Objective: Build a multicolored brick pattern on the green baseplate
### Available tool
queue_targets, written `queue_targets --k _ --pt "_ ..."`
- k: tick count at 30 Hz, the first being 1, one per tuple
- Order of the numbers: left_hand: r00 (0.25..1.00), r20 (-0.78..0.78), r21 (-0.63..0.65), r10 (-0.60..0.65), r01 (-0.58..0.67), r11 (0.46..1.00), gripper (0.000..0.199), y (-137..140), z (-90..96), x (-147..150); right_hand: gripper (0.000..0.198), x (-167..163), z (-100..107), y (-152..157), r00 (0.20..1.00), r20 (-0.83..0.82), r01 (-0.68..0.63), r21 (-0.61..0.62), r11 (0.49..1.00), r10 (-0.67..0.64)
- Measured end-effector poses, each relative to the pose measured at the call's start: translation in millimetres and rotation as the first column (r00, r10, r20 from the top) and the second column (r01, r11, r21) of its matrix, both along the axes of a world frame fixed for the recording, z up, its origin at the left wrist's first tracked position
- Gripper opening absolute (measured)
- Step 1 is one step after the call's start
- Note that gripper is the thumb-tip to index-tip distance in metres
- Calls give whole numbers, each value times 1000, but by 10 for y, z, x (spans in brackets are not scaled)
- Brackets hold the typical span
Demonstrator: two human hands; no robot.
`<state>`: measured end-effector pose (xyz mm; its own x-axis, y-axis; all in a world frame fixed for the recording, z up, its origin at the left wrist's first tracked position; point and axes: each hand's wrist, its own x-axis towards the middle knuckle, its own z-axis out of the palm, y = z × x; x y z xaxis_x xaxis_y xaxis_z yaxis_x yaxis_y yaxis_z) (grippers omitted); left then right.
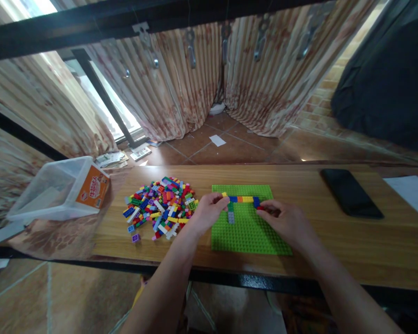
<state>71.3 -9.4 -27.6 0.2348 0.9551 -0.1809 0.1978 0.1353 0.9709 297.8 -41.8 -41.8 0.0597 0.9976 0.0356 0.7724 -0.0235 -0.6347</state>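
A green baseplate (251, 236) lies on the wooden table, bearing a row of toy bricks (242, 199) in blue, orange and yellow. Green and grey bricks (231, 216) run from the row toward me near its left end. My left hand (211, 211) is closed at that end, its fingertips around a yellow brick (224, 194); whether this brick is joined to the row is hidden. At the right end, beside a dark blue brick (256, 201), my right hand (284, 218) pinches a red brick (260, 208), partly covered by the fingers.
A heap of loose bricks (163, 204) in many colours spreads left of the baseplate. Farther left stands a clear plastic box (55, 185) with an orange label. A black phone (350, 192) and white paper (409, 195) lie to the right. Curtains (181, 88) hang beyond the table.
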Motion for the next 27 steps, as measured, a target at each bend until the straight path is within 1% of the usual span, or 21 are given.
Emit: queue_targets --k 7,15,18,21,27 --pt "999 -45 28 -9 10 1000 35 8 5 13 28 -45 -54 9 998 62 -7 45 999 4" --pt "998 -58 42 -3 6 999 33 25 -5 21 27 -34 -35 1 994 102 27 18 999 -29" --pt "998 -63 45 -4 7 999 33 23 -6 30 28 -34 -56 17 994 101 33 3 999 -33" --pt "998 -61 40 -4 7 999 33 24 -12 36 30 -40 -63 24 995 95 26 19 999 -28" --pt "998 -62 19 6 -5 1000 33 29 -27 39 34 -27 -11 21 1000 27 10 38 999 -11"
